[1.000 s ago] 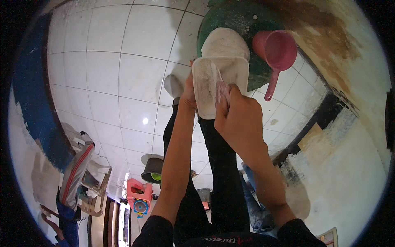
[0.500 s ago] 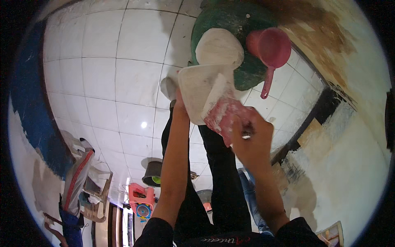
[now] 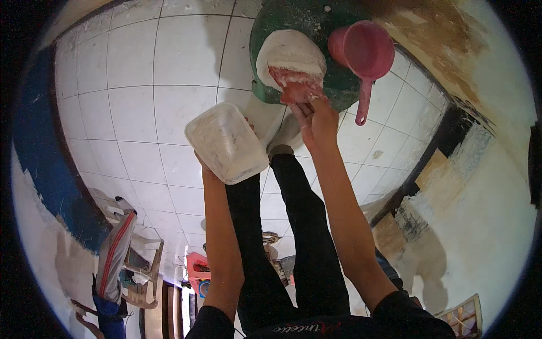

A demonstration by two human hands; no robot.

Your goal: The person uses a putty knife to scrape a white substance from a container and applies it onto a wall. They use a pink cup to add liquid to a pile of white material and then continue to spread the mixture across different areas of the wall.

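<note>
My left hand grips a translucent white plastic container, smeared inside and tipped toward the camera; its fingers are partly hidden behind it. My right hand holds a red scraper coated with white material, its blade on a round white mass lying on the worn green top of a stand or stool. Just to the right, on that same top, rests a pink dipper, handle pointing down.
White floor tiles lie between a blue-painted wall and a patchy wall. At lower left are a co-worker's grey, red-striped trouser leg, arm and a chair-like frame. A red plastic object is farther back.
The container has swung left and down, away from the white mass. My right hand has lifted the scraper out of it and moved up onto that mass.
</note>
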